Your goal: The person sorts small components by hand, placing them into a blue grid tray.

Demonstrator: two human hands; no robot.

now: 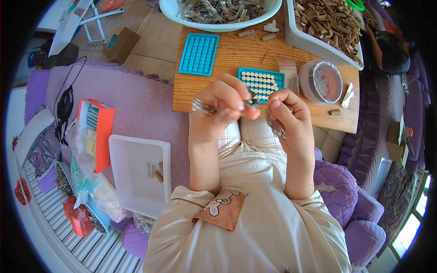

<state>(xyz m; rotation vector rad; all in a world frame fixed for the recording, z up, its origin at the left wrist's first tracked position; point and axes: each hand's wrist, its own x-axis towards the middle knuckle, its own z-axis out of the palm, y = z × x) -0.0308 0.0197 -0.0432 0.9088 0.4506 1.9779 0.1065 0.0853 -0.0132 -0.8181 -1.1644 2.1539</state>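
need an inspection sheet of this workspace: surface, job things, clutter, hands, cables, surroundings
surface: wooden table, partly covered by trays and tubs
job's things: teal tray with pale discs; blue tray, no discs seen on it; small dark piece at the left fingertips
clutter: loose brown tube at the table's edge; white scrap near the bowl
left hand: closed around a blurred silvery bundle
right hand: pinching a silvery piece
cables: black cable on the sofa
surroundings: tiled floor; white tub on the sofa
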